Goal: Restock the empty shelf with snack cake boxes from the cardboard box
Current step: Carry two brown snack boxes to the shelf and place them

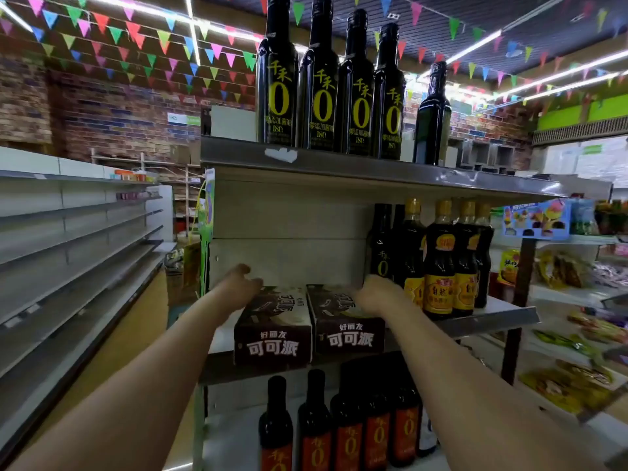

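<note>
Nearest to the camera, both bare forearms reached forward to the middle shelf (492, 321). The left hand (243, 282) lay on the far top corner of the left snack cake box (273, 329), with the fingers bent over its back edge. The right hand (377, 295) rested on the top of the right snack cake box (350, 321); its fingers were hidden behind the hand, so I cannot tell if they gripped or only pressed. The two boxes stood side by side, touching, at the front edge of the shelf, and the left one stuck out a little over the edge. Just beside them, on the right, stood soy sauce bottles (441, 266). Behind the boxes the shelf was bare up to the back panel (289, 212). The step seemed to be placing and aligning. Next, I think, the boxes needed a push deeper, then more from the cardboard box, which was not in view.
</note>
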